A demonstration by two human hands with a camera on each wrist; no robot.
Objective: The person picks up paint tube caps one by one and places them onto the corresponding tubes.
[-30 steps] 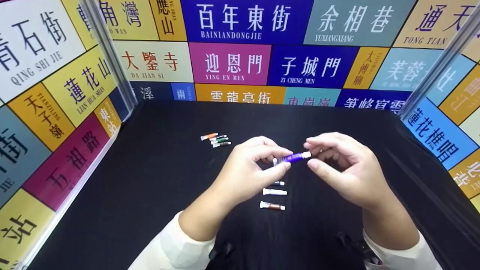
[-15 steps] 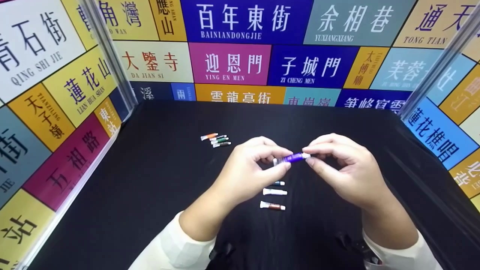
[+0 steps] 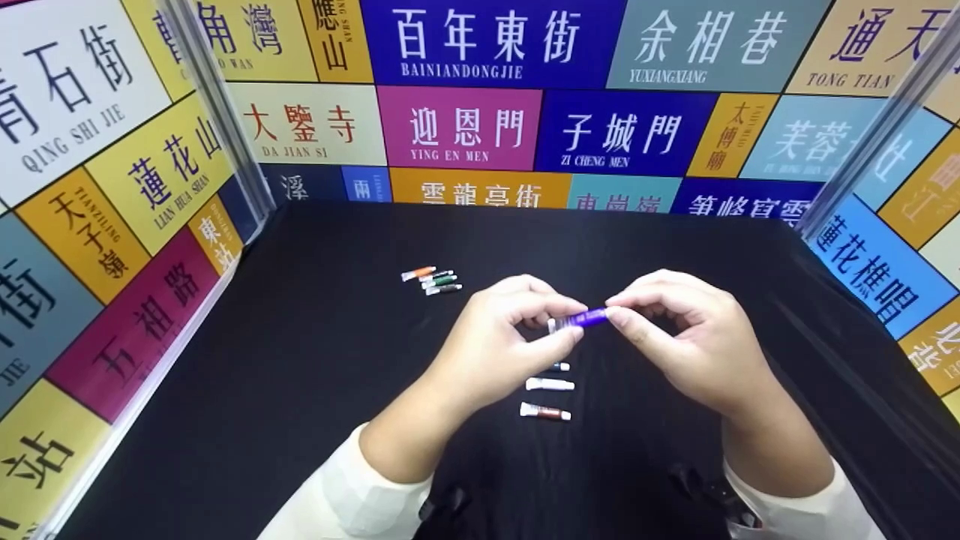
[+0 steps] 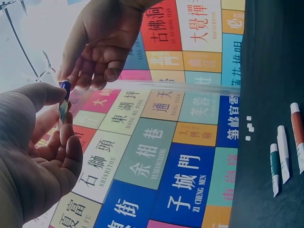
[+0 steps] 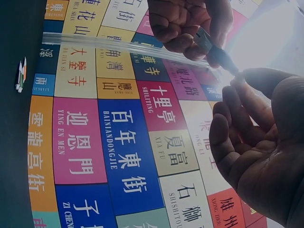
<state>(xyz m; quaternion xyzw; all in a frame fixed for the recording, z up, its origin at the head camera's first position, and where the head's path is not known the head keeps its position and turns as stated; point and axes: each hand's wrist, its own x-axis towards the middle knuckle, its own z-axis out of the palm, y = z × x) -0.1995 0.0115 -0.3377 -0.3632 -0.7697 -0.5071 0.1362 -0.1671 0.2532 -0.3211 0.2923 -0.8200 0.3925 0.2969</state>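
Note:
A small purple paint tube (image 3: 589,318) is held above the black cloth between both hands. My left hand (image 3: 504,346) pinches its body near the pale crimped end, thumb below and fingers above. At the other end, the thumb and index finger of my right hand (image 3: 688,341) pinch the white cap, which their tips hide in the head view. The right wrist view shows the tube (image 5: 216,54) slanting from one hand to the other. Under the hands lie a brown tube (image 3: 547,412), a white tube (image 3: 551,384) and a dark teal tube (image 4: 275,166), partly covered by the left hand in the head view.
Several tubes, among them an orange tube (image 3: 418,274) and a green tube (image 3: 439,282), lie grouped farther back on the black cloth (image 3: 337,360). Small white pieces (image 4: 250,127) rest on the cloth in the left wrist view. Sign-printed panels (image 3: 457,127) stand around the table.
My right hand's fingertips, apart from the tube a second ago, have come together on its white cap and now cover it. The left hand keeps its hold almost unmoved.

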